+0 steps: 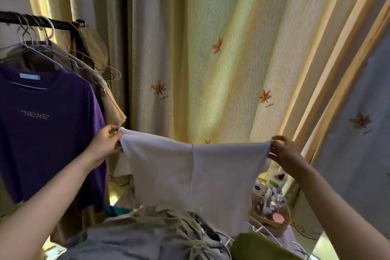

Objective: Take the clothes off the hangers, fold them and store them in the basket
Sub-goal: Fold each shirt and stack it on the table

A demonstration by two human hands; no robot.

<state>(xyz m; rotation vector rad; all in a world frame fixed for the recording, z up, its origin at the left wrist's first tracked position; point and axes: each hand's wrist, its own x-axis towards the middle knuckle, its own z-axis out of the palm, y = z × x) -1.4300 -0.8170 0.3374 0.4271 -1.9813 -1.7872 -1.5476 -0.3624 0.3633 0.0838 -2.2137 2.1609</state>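
A white garment hangs spread out in the air in front of me. My left hand pinches its top left corner. My right hand pinches its top right corner. To the left, a purple T-shirt printed "NEWS" hangs on a wire hanger from the black rail. Behind it hang beige garments and empty wire hangers. Below the white garment lies a pile of clothes, grey-green and bluish. No basket is visible.
A cream curtain with orange leaf prints fills the background. At lower right a small box holds jars and bottles. A folded green cloth lies at the bottom right, with white hangers beside it.
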